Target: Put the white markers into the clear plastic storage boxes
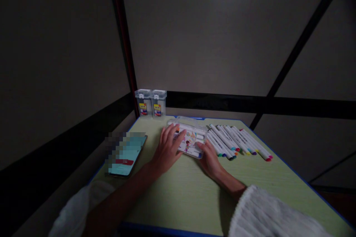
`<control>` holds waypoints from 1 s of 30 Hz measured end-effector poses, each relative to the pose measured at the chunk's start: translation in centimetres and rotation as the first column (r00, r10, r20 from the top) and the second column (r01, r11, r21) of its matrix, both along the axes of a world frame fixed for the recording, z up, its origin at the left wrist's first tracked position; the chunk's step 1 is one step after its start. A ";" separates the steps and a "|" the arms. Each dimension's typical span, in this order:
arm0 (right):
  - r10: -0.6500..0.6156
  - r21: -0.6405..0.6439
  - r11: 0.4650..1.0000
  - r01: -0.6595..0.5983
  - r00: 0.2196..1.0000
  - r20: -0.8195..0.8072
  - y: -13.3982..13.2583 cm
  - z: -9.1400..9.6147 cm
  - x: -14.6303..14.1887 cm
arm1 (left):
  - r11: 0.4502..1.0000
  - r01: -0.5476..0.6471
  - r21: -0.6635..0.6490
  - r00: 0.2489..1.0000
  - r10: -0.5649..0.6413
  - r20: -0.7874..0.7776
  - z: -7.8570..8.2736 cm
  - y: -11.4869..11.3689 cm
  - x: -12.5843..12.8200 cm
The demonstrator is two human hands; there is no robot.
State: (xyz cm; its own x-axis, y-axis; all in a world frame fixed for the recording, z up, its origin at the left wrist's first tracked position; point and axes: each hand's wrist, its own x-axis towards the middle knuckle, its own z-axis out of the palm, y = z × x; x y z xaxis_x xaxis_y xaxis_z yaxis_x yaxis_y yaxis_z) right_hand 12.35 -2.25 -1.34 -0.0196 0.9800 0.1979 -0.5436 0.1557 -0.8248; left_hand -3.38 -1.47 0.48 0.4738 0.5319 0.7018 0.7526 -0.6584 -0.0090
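Note:
A clear plastic marker case (191, 137) with a colourful label lies on the pale green table (183, 189). My left hand (167, 149) rests on its left side with the fingers spread flat over the lid. My right hand (209, 160) holds the case's near right corner, fingers curled round its edge. A row of several white markers (238, 142) with coloured caps lies just to the right of the case.
Two upright clear marker boxes (151, 102) stand at the table's far left corner. A phone (127, 154) with a lit screen lies at the left edge. Grey walls with dark rails close in the table behind and at the sides.

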 end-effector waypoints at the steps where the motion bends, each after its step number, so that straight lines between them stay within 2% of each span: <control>1: 0.014 0.004 1.000 -0.014 1.000 0.002 0.0 -0.1 0.0 | 1.000 -0.004 -0.003 0.999 0.004 -0.042 0.2 -0.1 0.0; 7: 0.076 0.045 0.996 -0.078 0.997 0.034 0.3 -0.5 0.0 | 1.000 -0.030 -0.011 0.980 0.027 -0.195 0.9 -0.4 0.3; 13: 0.132 0.066 0.989 -0.136 0.989 0.060 0.0 -0.3 -0.2 | 0.997 -0.054 0.054 0.968 0.066 -0.243 0.8 0.3 0.0; 18: 0.162 0.018 0.987 -0.163 0.986 0.045 0.2 -0.5 -0.3 | 0.983 -0.142 0.114 0.947 0.169 -0.274 1.8 1.5 -1.3; 23: 0.097 -0.052 0.994 -0.094 0.994 0.046 0.4 -0.9 0.0 | 0.971 -0.212 0.112 0.926 0.236 -0.294 3.2 3.9 -3.4; 28: 0.107 -0.088 0.991 -0.100 0.991 0.077 0.4 -1.0 0.0 | 0.962 -0.272 0.025 0.927 0.269 -0.261 3.8 7.8 -6.8; 30: 0.101 -0.095 0.991 -0.093 0.991 0.089 0.3 -1.0 0.0 | 0.960 -0.277 -0.051 0.934 0.256 -0.251 3.9 9.5 -8.3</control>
State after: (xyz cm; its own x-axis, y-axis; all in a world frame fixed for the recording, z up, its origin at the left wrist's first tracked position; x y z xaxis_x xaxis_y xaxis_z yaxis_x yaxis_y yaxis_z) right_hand 12.33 -1.91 -2.31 -0.1294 0.9864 0.1014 -0.4727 0.0285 -0.8808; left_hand -11.70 7.99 4.36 0.4548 0.7141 0.5323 0.8828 -0.4404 -0.1635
